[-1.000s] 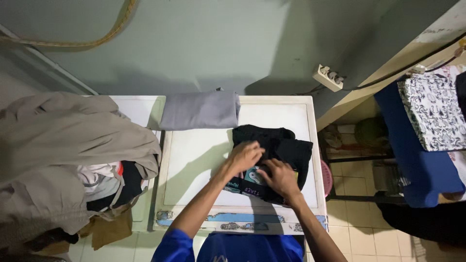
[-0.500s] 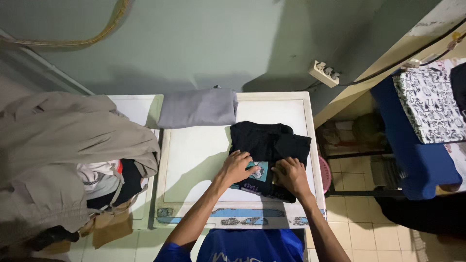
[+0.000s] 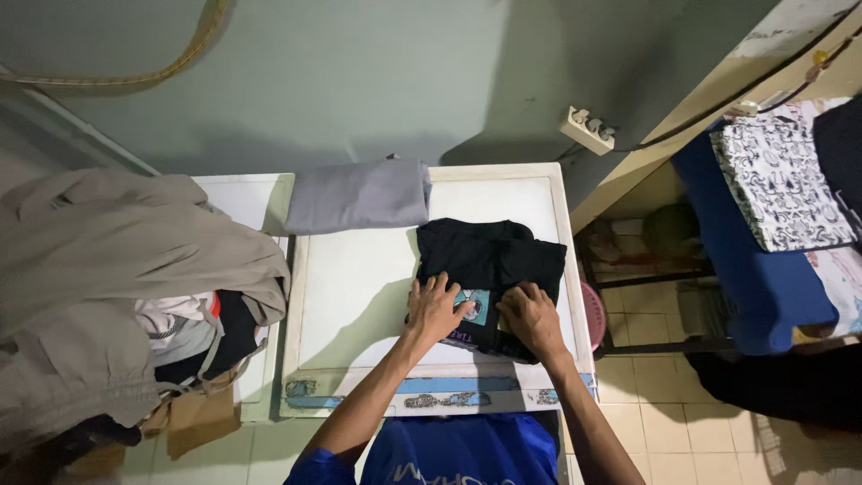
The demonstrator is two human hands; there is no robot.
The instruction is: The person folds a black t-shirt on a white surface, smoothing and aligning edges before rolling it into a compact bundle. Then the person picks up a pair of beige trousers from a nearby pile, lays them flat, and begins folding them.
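Hands are pressing down side by side on a black shirt, palms flat, fingers spread, gripping nothing. The left hand is sitting on the near left edge of the bundle, the right hand just beside it on the near right, and a small teal print is peeking out between them. Compared with a second ago, both hands are lying nearer the person and the shirt is looking more compact, so by my reading the fold is being flattened rather than started. That shirt is lying on the right half of the white worktop, close to its right rim. Further back, a folded grey cloth is resting across the far edge, well apart from the hands. Off to the left, a heap of beige clothes is piling over the neighbouring surface. Beyond, a white power strip is hanging on the green wall.
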